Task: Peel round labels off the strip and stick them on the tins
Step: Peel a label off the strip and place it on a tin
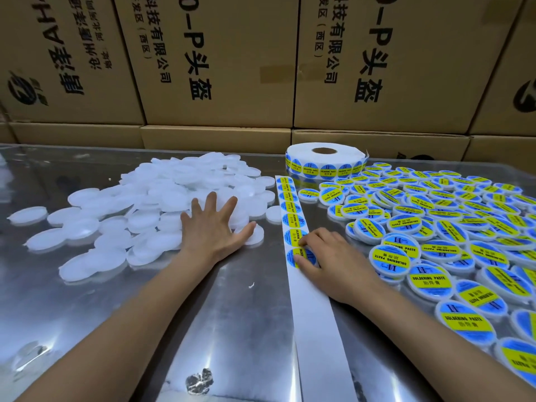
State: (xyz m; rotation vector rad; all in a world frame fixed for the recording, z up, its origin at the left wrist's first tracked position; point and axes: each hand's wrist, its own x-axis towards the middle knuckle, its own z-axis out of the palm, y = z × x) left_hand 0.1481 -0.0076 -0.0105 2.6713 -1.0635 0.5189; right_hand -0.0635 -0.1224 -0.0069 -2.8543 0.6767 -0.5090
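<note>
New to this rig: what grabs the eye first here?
The heap of blue-and-yellow labelled tins on the right and the pile of bare white tins on the left, split by the label strip running down the metal table. The left hand lies flat on the white pile; the right hand picks at the nearest label.

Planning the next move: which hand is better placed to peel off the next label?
The right hand: its fingertips already rest on the nearest label on the strip. The left hand lies spread on the unlabelled tins.

A packing warehouse: stacked printed cartons [220, 62] behind a steel table [232, 329].
</note>
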